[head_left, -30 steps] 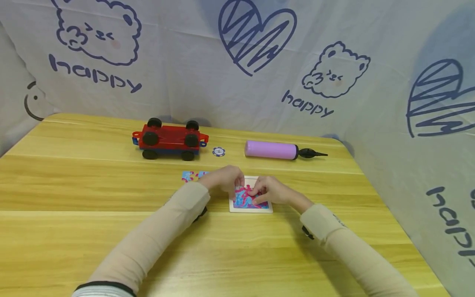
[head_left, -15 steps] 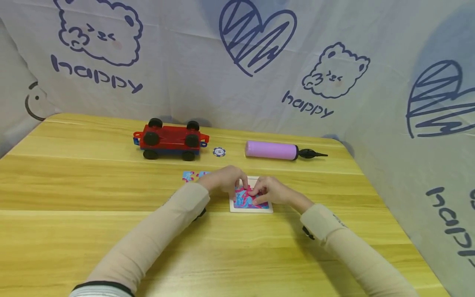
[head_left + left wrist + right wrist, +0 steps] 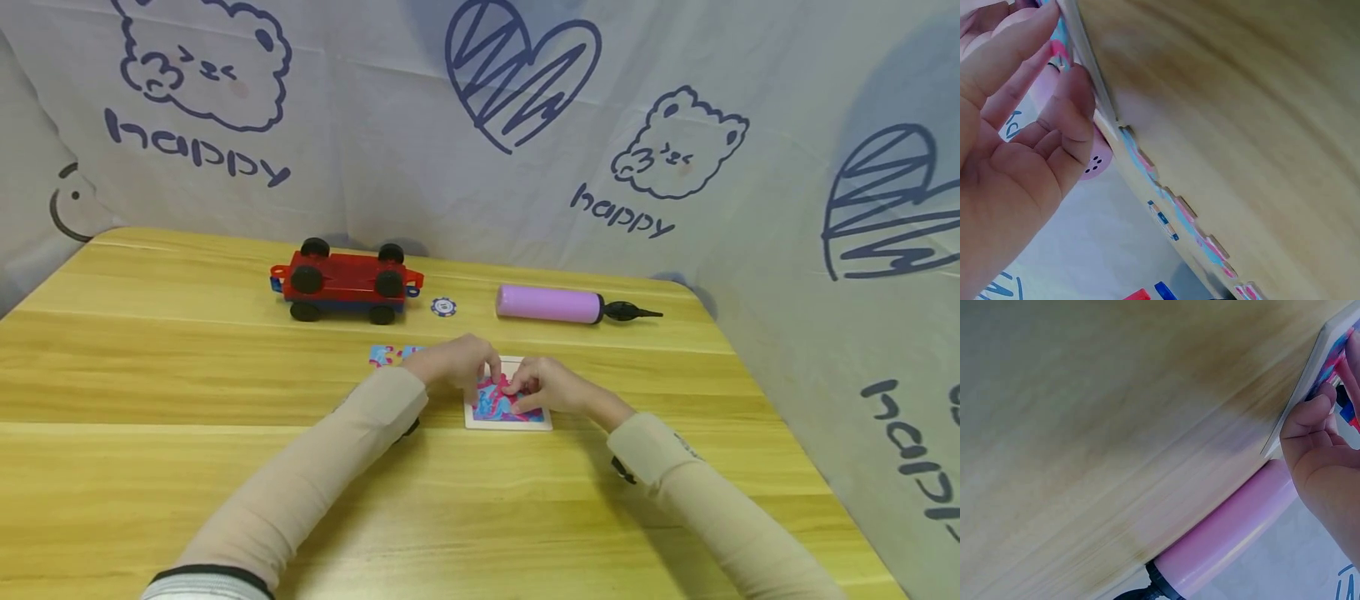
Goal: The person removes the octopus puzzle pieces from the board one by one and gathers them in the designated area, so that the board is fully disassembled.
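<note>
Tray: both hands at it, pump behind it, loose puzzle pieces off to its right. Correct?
One miss: the loose puzzle pieces lie to the left of the tray, as the head view shows. The rest stands: left hand and right hand at the tray, pump behind it.

The puzzle tray (image 3: 507, 425) looks smooth and matt, the worktop (image 3: 465, 517) glossy wood, the hand pump (image 3: 549, 304) shiny plastic, the backdrop (image 3: 390, 158) creased cloth.
</note>
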{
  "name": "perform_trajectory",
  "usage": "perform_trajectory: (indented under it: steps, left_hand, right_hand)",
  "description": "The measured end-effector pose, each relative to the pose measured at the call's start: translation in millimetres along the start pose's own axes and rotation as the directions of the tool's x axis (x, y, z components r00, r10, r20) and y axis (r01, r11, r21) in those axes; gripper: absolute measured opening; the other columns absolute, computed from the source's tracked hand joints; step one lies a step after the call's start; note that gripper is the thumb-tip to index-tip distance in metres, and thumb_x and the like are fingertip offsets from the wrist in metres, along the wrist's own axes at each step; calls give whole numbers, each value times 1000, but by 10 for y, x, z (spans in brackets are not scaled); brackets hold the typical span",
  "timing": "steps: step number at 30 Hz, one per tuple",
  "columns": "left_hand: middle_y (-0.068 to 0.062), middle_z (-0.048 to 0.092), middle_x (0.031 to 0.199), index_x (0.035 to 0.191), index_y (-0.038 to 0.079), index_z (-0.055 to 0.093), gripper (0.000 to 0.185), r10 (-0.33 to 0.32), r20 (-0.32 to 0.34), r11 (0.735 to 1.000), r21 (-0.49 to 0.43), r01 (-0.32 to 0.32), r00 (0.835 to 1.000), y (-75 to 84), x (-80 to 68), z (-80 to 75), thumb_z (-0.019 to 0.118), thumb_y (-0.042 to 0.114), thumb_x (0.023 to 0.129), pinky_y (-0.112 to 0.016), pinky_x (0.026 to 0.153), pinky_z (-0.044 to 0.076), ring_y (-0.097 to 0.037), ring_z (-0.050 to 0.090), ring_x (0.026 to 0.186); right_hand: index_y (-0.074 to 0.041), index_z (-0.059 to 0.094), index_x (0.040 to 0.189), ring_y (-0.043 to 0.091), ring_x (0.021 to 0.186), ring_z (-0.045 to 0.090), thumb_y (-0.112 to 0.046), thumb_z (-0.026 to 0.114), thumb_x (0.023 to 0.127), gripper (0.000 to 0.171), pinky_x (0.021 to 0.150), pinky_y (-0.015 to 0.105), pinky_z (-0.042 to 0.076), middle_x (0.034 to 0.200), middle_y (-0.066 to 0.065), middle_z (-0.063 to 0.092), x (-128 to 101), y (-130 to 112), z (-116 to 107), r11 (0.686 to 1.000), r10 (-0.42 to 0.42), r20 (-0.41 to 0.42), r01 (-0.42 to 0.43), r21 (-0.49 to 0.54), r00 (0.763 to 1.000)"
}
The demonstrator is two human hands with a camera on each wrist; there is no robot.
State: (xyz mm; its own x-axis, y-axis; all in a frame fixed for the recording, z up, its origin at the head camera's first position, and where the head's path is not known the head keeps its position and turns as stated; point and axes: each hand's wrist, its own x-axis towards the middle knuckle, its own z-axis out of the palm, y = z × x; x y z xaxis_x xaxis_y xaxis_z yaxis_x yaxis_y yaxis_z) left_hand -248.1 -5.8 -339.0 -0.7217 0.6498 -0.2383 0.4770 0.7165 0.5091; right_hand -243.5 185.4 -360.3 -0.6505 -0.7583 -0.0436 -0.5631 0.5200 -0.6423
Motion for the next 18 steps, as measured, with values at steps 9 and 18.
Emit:
perform_trajectory:
  steps: [9,18]
  left_hand:
    - [-1,54,81,87,12,61,23,-22,-15,999,42,23,1000,49,47,57,76,10,70,-24,64,41,-13,49,71]
    - [-2,54,83,85,12,57,25,-40,2,998,52,40,999,93,56,39,76,9,69,-27,71,42,-15,49,74]
  right_hand:
    - [5,67,91,14,69,46,-2,71,72,21,61,21,41,78,4,56,-5,8,0,1000,-8,6,8,-9,1000]
    - [5,67,91,12,68,45,-2,71,73,21,61,21,41,77,4,55,-8,31,-2,1000,-17,-7,17,13,1000]
